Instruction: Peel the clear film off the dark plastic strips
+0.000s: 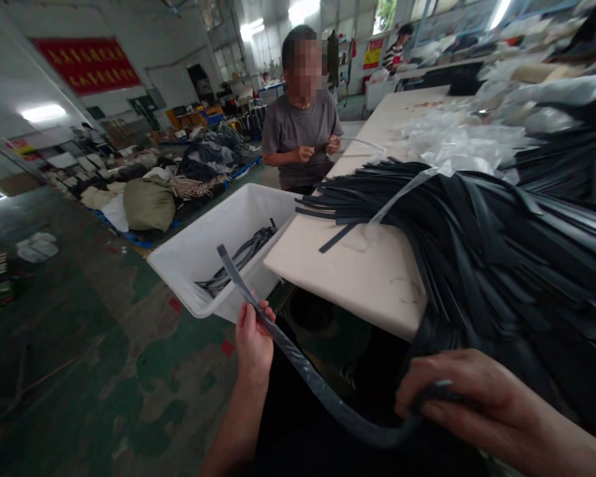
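Right hand [464, 397] closest to camera, fingers curled closed around one end of a dark flat strip [322, 387]. Blurry there, so can't fully tell how the end sits in my fist; looks bent back on itself. Left hand [255, 334] palm up, pinching the same strip between thumb and fingers near its other end; free tip sticks up past my fingers, in front of the white bin [191, 248]. Between my hands the strip sags in a curve over my dark clothing.

To my right, big bundle of black strips [481, 238] spread over the pale table [347, 265] and hanging off its near edge, with a translucent band [402, 192] across it. Crumpled clear plastic [461, 139] behind the bundle. Bin stands beside the table corner, some dark strips [253, 246] lying inside. Past the bin, a co-worker [300, 126] in a grey T-shirt, both hands raised at a thin pale strip. Left background: olive sack [149, 204], fabric piles [211, 156], red banner [87, 63] on the wall.
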`<act>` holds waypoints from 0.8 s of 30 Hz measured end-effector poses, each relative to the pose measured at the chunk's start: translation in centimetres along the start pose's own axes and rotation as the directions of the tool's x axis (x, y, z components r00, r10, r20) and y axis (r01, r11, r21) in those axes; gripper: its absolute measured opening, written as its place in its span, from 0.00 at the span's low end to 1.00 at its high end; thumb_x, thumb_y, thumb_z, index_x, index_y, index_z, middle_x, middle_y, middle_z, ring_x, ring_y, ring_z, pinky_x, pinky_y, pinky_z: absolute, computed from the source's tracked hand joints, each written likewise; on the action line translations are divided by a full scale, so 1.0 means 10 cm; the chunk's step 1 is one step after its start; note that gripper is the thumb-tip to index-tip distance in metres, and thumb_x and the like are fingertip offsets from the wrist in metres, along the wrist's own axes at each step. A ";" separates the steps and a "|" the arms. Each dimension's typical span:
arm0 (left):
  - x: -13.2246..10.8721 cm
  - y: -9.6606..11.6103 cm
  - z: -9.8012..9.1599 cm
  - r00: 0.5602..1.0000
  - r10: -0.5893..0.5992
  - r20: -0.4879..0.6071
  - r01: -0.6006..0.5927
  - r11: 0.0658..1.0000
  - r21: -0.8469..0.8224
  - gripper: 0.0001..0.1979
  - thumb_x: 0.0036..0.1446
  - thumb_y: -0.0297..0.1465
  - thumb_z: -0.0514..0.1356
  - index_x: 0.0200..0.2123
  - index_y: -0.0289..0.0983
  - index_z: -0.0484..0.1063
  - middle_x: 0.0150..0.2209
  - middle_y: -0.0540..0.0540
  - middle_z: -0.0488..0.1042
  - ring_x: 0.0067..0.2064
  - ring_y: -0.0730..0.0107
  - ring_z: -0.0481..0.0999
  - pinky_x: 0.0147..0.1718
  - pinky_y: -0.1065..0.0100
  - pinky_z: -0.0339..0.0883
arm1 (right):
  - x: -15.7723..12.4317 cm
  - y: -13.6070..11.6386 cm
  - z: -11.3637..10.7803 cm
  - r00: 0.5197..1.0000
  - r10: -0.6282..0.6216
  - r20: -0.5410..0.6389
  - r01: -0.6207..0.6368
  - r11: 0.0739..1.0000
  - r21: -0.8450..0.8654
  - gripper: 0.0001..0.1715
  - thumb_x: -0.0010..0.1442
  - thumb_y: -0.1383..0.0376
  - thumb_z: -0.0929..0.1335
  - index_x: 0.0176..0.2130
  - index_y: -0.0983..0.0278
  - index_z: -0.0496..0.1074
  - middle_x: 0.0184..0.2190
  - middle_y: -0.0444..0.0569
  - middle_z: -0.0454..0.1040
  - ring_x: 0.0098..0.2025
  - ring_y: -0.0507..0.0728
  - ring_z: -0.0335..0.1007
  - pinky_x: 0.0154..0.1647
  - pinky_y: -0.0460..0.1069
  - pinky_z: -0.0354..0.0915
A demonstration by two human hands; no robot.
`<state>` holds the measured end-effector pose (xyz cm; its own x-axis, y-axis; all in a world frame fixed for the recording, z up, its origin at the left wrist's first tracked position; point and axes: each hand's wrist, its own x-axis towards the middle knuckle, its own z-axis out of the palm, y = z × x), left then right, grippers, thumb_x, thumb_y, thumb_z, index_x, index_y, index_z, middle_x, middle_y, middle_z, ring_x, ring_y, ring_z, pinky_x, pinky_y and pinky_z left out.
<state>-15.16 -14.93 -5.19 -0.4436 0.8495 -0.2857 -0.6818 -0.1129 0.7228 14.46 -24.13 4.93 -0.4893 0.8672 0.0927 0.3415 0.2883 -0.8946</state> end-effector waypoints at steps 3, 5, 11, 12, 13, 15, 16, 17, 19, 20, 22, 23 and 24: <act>-0.26 -0.10 0.05 0.972 0.100 0.213 -0.144 0.968 0.203 0.17 0.54 0.38 0.67 0.45 0.37 0.75 0.30 0.49 0.78 0.28 0.73 0.76 0.30 0.72 0.71 | 0.31 0.01 0.01 0.997 0.076 0.032 -0.082 0.962 0.259 0.16 0.67 0.57 0.66 0.43 0.63 0.79 0.35 0.50 0.79 0.36 0.53 0.76 0.37 0.45 0.70; -0.37 -0.15 0.04 0.950 0.045 0.310 -0.159 0.923 0.352 0.19 0.54 0.41 0.67 0.44 0.36 0.75 0.31 0.47 0.78 0.29 0.71 0.76 0.30 0.71 0.71 | 0.49 0.06 0.01 0.994 0.108 -0.030 -0.086 0.905 0.417 0.18 0.65 0.54 0.68 0.46 0.64 0.78 0.39 0.51 0.79 0.40 0.54 0.76 0.41 0.47 0.71; -0.54 -0.27 0.01 0.854 -0.168 0.493 -0.222 0.738 0.637 0.19 0.55 0.46 0.64 0.38 0.36 0.77 0.32 0.44 0.79 0.30 0.66 0.77 0.31 0.69 0.70 | 0.91 0.20 -0.17 0.974 0.079 -0.215 0.087 0.741 0.665 0.18 0.54 0.54 0.75 0.40 0.63 0.81 0.61 0.52 0.68 0.59 0.61 0.67 0.62 0.57 0.59; -0.57 -0.28 0.02 0.839 -0.192 0.509 -0.236 0.716 0.658 0.19 0.54 0.47 0.64 0.37 0.36 0.78 0.31 0.44 0.79 0.30 0.65 0.77 0.31 0.68 0.71 | 0.96 0.21 -0.20 0.969 0.069 -0.237 0.112 0.732 0.672 0.17 0.54 0.55 0.75 0.40 0.63 0.81 0.61 0.52 0.69 0.60 0.62 0.65 0.63 0.57 0.57; -0.59 -0.28 0.04 0.822 -0.216 0.526 -0.248 0.695 0.674 0.19 0.54 0.47 0.64 0.36 0.37 0.78 0.31 0.44 0.79 0.30 0.64 0.77 0.32 0.68 0.71 | 1.00 0.21 -0.22 0.967 0.055 -0.248 0.132 0.726 0.675 0.17 0.54 0.55 0.75 0.39 0.63 0.81 0.60 0.52 0.70 0.61 0.62 0.64 0.64 0.57 0.56; -0.63 -0.28 0.08 0.790 -0.255 0.558 -0.276 0.665 0.694 0.19 0.54 0.47 0.64 0.37 0.37 0.79 0.30 0.44 0.79 0.30 0.63 0.77 0.33 0.66 0.72 | 1.06 0.20 -0.26 0.969 0.020 -0.248 0.159 0.719 0.677 0.18 0.54 0.54 0.75 0.39 0.64 0.81 0.55 0.52 0.74 0.60 0.61 0.66 0.65 0.57 0.53; -0.65 -0.28 0.10 0.778 -0.264 0.570 -0.287 0.657 0.697 0.19 0.54 0.47 0.64 0.37 0.38 0.79 0.30 0.44 0.79 0.30 0.63 0.77 0.33 0.66 0.72 | 1.08 0.20 -0.27 0.968 0.009 -0.252 0.169 0.721 0.672 0.19 0.54 0.53 0.75 0.40 0.64 0.81 0.53 0.52 0.76 0.58 0.61 0.67 0.65 0.58 0.52; -0.66 -0.27 0.11 0.771 -0.267 0.578 -0.298 0.650 0.699 0.19 0.54 0.48 0.64 0.38 0.38 0.79 0.30 0.44 0.79 0.30 0.63 0.76 0.33 0.66 0.72 | 1.10 0.19 -0.28 0.964 0.003 -0.266 0.181 0.727 0.662 0.20 0.55 0.52 0.74 0.41 0.64 0.81 0.50 0.52 0.78 0.56 0.61 0.69 0.65 0.58 0.52; -0.66 -0.27 0.11 0.765 -0.269 0.585 -0.317 0.633 0.706 0.19 0.52 0.48 0.65 0.38 0.39 0.80 0.31 0.44 0.79 0.30 0.62 0.76 0.32 0.66 0.72 | 1.11 0.17 -0.31 0.946 -0.009 -0.324 0.221 0.748 0.625 0.20 0.56 0.52 0.73 0.40 0.65 0.81 0.45 0.52 0.80 0.53 0.60 0.71 0.64 0.58 0.53; -0.66 -0.27 0.09 0.761 -0.278 0.586 -0.322 0.622 0.713 0.19 0.52 0.48 0.65 0.37 0.39 0.80 0.31 0.44 0.80 0.31 0.61 0.77 0.33 0.66 0.71 | 1.11 0.17 -0.33 0.932 -0.016 -0.363 0.248 0.757 0.605 0.20 0.56 0.52 0.73 0.40 0.65 0.81 0.44 0.52 0.81 0.52 0.60 0.72 0.64 0.58 0.54; -0.65 -0.28 0.05 0.744 -0.328 0.582 -0.317 0.594 0.739 0.19 0.53 0.48 0.64 0.36 0.39 0.81 0.31 0.44 0.80 0.32 0.61 0.77 0.33 0.66 0.71 | 1.09 0.16 -0.35 0.901 -0.023 -0.432 0.296 0.762 0.576 0.19 0.56 0.53 0.73 0.39 0.65 0.81 0.41 0.52 0.81 0.49 0.59 0.74 0.61 0.58 0.58; -0.64 -0.28 0.03 0.732 -0.363 0.576 -0.308 0.578 0.756 0.18 0.53 0.48 0.64 0.35 0.39 0.81 0.31 0.44 0.79 0.32 0.60 0.77 0.33 0.66 0.71 | 1.07 0.15 -0.35 0.893 -0.023 -0.450 0.304 0.768 0.564 0.19 0.57 0.53 0.73 0.39 0.65 0.81 0.40 0.52 0.82 0.48 0.59 0.74 0.60 0.58 0.59; -0.63 -0.28 0.01 0.720 -0.399 0.568 -0.293 0.567 0.770 0.18 0.53 0.48 0.64 0.34 0.38 0.80 0.30 0.44 0.79 0.32 0.60 0.76 0.33 0.67 0.71 | 1.05 0.14 -0.35 0.890 -0.023 -0.455 0.301 0.779 0.550 0.19 0.57 0.53 0.73 0.40 0.65 0.81 0.40 0.52 0.82 0.48 0.59 0.75 0.59 0.57 0.61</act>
<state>-10.42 -19.90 -5.32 0.2828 0.9493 -0.1369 0.1915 0.0840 0.9779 12.60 -13.23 6.14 -0.0785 0.9501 0.3020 -0.3228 0.2624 -0.9094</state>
